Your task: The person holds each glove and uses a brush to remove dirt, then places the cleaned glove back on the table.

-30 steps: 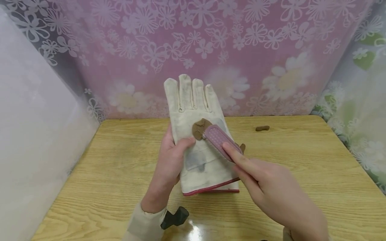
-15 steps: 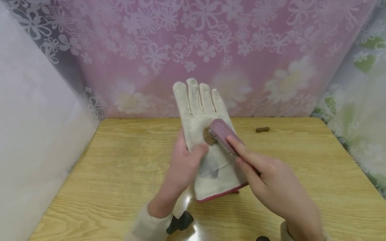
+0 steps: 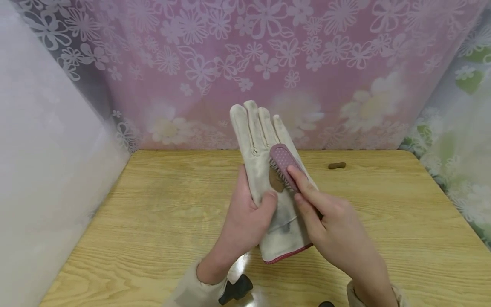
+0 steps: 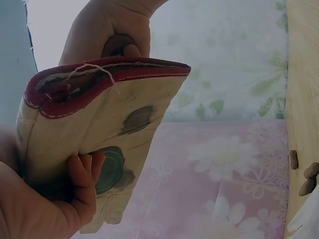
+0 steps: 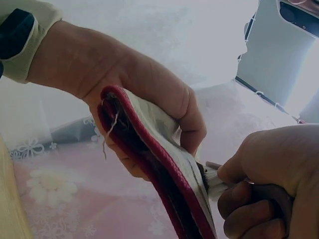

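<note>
My left hand [image 3: 247, 217] grips a cream work glove [image 3: 258, 170] with red cuff trim, thumb across its front and fingers curled behind. The glove is tilted, fingers up and away. On its palm is a brown smeared patch [image 3: 275, 181], with grey stains below. My right hand [image 3: 337, 226] holds a mauve, white-dotted brush [image 3: 281, 158], forefinger along its back. Its bristles lie against the brown patch and partly cover it. In the left wrist view, the glove's other side carries a round green patch [image 4: 110, 169] and dark stains. The cuff opening [image 5: 144, 144] shows in the right wrist view.
A small brown lump [image 3: 337, 165] lies at the back right of the wooden table [image 3: 161, 204]. More brown lumps [image 4: 310, 172] and a white cloth item [image 4: 305, 214] show in the left wrist view. Flowered curtains [image 3: 215, 64] stand behind.
The left hand and glove have moved right and slightly toward me, the glove leaning more. The brush has slid up over the brown patch, now covering more of it.
</note>
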{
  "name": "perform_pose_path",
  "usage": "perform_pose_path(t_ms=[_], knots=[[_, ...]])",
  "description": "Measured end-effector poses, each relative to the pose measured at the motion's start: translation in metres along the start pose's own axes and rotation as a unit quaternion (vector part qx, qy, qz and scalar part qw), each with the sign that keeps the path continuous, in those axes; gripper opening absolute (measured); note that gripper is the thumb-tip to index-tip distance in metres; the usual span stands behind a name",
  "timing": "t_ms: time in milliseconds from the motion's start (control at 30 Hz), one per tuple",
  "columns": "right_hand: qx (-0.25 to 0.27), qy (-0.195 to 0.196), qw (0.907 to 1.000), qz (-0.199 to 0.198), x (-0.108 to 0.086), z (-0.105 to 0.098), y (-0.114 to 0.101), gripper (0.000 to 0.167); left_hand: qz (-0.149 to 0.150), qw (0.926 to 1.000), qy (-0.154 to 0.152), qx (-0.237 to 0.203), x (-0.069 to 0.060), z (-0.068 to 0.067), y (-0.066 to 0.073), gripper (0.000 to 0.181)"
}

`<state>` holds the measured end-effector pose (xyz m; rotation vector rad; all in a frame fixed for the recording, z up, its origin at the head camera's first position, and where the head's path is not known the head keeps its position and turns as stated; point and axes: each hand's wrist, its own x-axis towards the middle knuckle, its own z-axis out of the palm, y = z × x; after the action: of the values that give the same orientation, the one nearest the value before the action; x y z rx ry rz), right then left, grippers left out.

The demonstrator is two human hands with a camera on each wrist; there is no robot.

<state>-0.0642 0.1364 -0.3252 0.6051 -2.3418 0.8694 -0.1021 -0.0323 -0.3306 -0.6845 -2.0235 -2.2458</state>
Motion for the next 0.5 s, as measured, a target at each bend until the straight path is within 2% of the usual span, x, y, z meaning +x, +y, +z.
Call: perform_pose_path(t_ms=[233,400,500], knots=[[0.013,0.004,0.9999,0.009,0.002,0.002,0.004,0.060,-0.014,0.9996,-0.015,0.017,0.003,-0.004,0.001,0.048],[0.029,-0.020,0.9993,0.014,0.004,-0.001,0.002,0.061,-0.012,0.9999,0.012,-0.003,0.008,-0.016,0.004,0.052],[0.068,-0.008,0.9976,0.007,0.005,-0.003,0.000,0.059,0.001,0.9997,0.023,-0.012,0.009,-0.019,0.005,0.052]])
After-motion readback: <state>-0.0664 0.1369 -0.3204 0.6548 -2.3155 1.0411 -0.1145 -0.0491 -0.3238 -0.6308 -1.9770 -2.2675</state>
